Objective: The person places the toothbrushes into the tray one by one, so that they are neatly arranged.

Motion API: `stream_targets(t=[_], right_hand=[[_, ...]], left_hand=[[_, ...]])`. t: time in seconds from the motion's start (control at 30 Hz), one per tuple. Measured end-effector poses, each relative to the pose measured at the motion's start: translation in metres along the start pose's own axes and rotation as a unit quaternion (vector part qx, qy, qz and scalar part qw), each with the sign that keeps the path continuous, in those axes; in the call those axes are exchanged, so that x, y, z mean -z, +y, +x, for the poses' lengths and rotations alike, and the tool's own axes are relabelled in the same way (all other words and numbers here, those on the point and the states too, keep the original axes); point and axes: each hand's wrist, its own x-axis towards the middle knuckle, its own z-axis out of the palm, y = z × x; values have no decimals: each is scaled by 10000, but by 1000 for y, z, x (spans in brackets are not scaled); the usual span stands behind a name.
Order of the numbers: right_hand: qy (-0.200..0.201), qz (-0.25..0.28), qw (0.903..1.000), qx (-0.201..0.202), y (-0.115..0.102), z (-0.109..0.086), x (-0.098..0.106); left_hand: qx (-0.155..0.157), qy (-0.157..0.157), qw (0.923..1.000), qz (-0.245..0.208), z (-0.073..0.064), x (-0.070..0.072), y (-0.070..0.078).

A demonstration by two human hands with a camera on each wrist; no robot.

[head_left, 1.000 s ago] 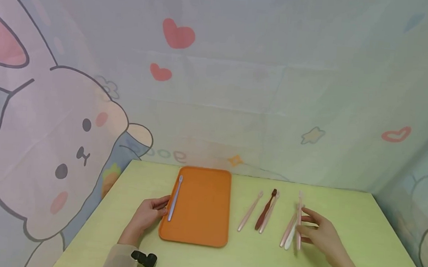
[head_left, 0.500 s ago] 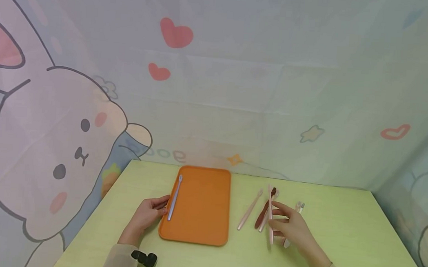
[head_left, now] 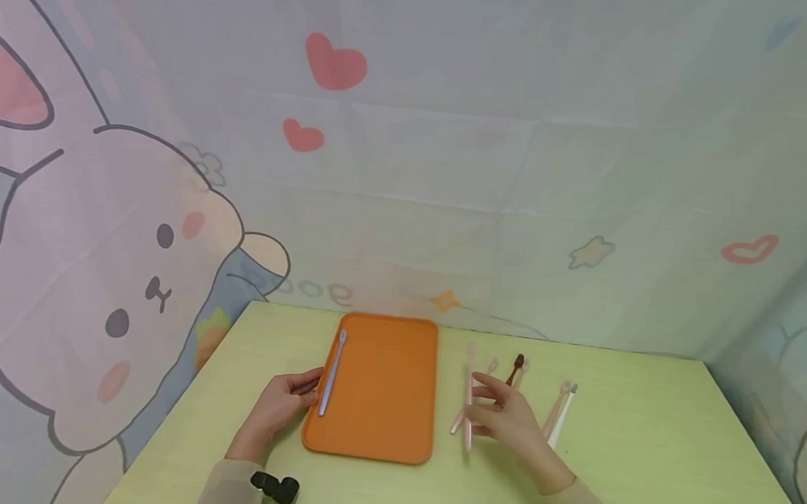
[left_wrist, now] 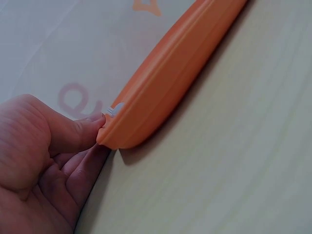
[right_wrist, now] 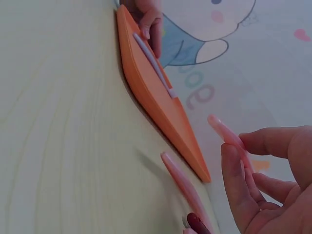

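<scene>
My left hand (head_left: 279,406) grips the left edge of an orange tray (head_left: 388,390). In the left wrist view, the thumb lies on the tray's rim (left_wrist: 156,83) with the fingers curled below it. A lavender toothbrush (head_left: 332,375) lies in the tray along its left side. Between thumb and fingers, my right hand (head_left: 511,424) pinches a pink toothbrush (head_left: 467,439), raised above the table just right of the tray. Under and behind that hand lie another pink toothbrush (head_left: 458,423), a dark red one (head_left: 517,365) and a further pink one, partly hidden.
Farther right, a pink toothbrush (head_left: 555,412) and a white toothbrush (head_left: 563,420) lie side by side on the pale yellow-green table (head_left: 649,437). A cloth backdrop (head_left: 436,169) with a printed rabbit and hearts rises behind the table's back edge.
My right hand has carried the pink toothbrush leftward from the right-hand group, past the dark red one, toward the tray. My left hand has stayed at the tray's edge.
</scene>
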Motion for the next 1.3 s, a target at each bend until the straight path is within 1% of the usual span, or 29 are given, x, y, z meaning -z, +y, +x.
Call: stream_targets(t=[0.17, 0.33, 0.5, 0.67, 0.93, 1.1, 1.3], right_hand=[[-48, 251, 9997, 36, 1, 7, -16], [-161, 300, 9994, -12, -2, 11, -36], [-273, 284, 9992, 71, -2, 16, -56], [-235, 196, 9994, 140, 3, 25, -80], [-468, 446, 9976, 244, 10, 36, -113], [-483, 613, 9968, 187, 11, 41, -128], [-425, 738, 9963, 92, 10, 44, -138]], left_hand=[[-41, -23, 10000, 47, -1, 2, 1], [-28, -29, 10000, 23, -2, 2, 1], [-56, -55, 10000, 49, -2, 2, 2], [-55, -69, 10000, 37, -3, 3, 3], [-59, -84, 9999, -53, -1, 2, 0], [-92, -80, 9999, -3, -1, 2, 0], [-84, -61, 9999, -18, -2, 3, 2]])
